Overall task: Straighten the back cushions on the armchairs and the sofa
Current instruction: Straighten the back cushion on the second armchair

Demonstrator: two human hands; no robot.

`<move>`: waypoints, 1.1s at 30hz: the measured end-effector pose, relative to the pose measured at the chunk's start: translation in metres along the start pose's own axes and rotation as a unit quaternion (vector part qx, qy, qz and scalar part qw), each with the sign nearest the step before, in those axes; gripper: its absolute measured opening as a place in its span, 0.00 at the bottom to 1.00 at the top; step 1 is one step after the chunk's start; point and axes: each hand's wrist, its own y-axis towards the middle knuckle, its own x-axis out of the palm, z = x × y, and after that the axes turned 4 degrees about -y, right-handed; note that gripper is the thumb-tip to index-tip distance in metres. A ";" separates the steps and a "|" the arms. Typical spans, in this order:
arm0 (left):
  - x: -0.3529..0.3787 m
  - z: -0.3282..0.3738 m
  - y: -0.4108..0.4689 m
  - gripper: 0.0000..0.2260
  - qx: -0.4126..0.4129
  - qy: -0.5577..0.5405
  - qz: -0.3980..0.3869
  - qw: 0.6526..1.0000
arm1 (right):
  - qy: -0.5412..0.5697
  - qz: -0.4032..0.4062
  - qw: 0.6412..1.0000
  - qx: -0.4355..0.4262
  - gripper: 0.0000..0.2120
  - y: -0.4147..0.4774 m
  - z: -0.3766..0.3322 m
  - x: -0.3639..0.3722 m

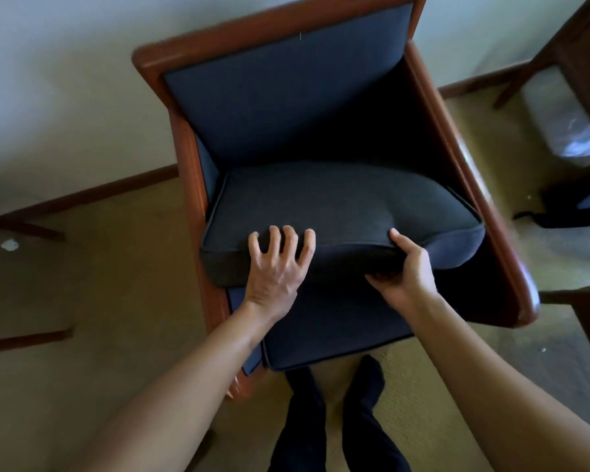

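Note:
A wooden-framed armchair (pixel 433 107) with dark blue upholstery stands before me against a pale wall. A thick dark blue cushion (pixel 337 206) lies flat across the seat, its front edge lifted above the seat cushion (pixel 331 335) below. My left hand (pixel 276 264) presses on the front left edge with fingers spread over the piping. My right hand (pixel 405 270) grips the front edge further right, thumb on top and fingers tucked under it. The padded backrest (pixel 286 97) behind is bare.
A dark wooden side table frame (pixel 21 281) stands at the left. Another wooden chair (pixel 565 59) with a plastic-wrapped item is at the upper right. Beige carpet (pixel 116 267) surrounds the armchair, and my dark-socked feet (pixel 337 403) stand at its front.

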 end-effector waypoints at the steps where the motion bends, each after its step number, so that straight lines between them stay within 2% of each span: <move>1: -0.016 -0.002 0.002 0.39 -0.009 -0.018 -0.011 1.000 | -0.028 0.014 0.999 -0.005 0.24 -0.012 -0.013 0.007; 4: -0.060 -0.010 0.004 0.45 -0.034 -0.078 -0.024 0.996 | -0.086 0.036 0.995 -0.037 0.27 -0.046 -0.043 0.026; 7: -0.097 -0.020 0.002 0.42 -0.052 -0.149 -0.029 0.987 | -0.125 0.055 0.986 -0.101 0.24 -0.079 -0.065 0.039; 9: -0.115 -0.029 0.003 0.41 -0.063 -0.197 -0.037 0.978 | -0.177 0.058 0.963 -0.195 0.19 -0.098 -0.076 0.045; 10: -0.120 -0.033 0.004 0.41 -0.073 -0.218 -0.058 0.972 | -0.231 0.067 0.932 -0.272 0.17 -0.105 -0.081 0.047; 11: -0.120 -0.035 0.006 0.41 -0.087 -0.236 -0.083 0.964 | -0.311 0.078 0.875 -0.362 0.17 -0.109 -0.086 0.049; 12: -0.118 -0.036 0.008 0.41 -0.100 -0.253 -0.110 0.956 | -0.404 0.082 0.796 -0.443 0.16 -0.110 -0.090 0.050; 14: -0.109 -0.034 0.009 0.42 -0.119 -0.285 -0.133 0.942 | -0.572 0.048 0.614 -0.542 0.16 -0.099 -0.095 0.047; 16: -0.101 -0.030 0.009 0.42 -0.119 -0.302 -0.108 0.940 | -0.731 -0.031 0.443 -0.519 0.26 -0.077 -0.103 0.042; 17: -0.098 -0.030 0.008 0.43 -0.114 -0.300 -0.096 0.942 | -0.785 -0.061 0.374 -0.490 0.29 -0.065 -0.106 0.039; 18: -0.096 -0.031 0.005 0.43 -0.112 -0.292 -0.087 0.946 | -0.817 -0.082 0.322 -0.471 0.31 -0.058 -0.109 0.039; 19: -0.094 -0.032 0.001 0.44 -0.114 -0.273 -0.077 0.952 | -0.829 -0.091 0.294 -0.468 0.32 -0.052 -0.113 0.039; 20: -0.090 -0.033 -0.005 0.43 -0.119 -0.244 -0.056 0.961 | -0.829 -0.088 0.285 -0.473 0.33 -0.047 -0.117 0.040; 23: -0.081 -0.029 -0.030 0.40 -0.174 -0.141 -0.005 0.975 | -0.817 -0.048 0.300 -0.491 0.34 -0.037 -0.131 0.043; 26: -0.077 -0.026 -0.054 0.37 -0.276 -0.125 -0.008 0.953 | -0.797 -0.002 0.337 -0.501 0.30 -0.024 -0.145 0.040; 29: -0.067 -0.024 -0.060 0.32 -0.389 -0.211 0.049 0.895 | -0.757 0.049 0.380 -0.529 0.27 -0.012 -0.157 0.041; 33: -0.047 -0.027 -0.055 0.25 -0.456 -0.343 0.222 0.791 | -0.700 0.083 0.465 -0.536 0.22 0.002 -0.164 0.054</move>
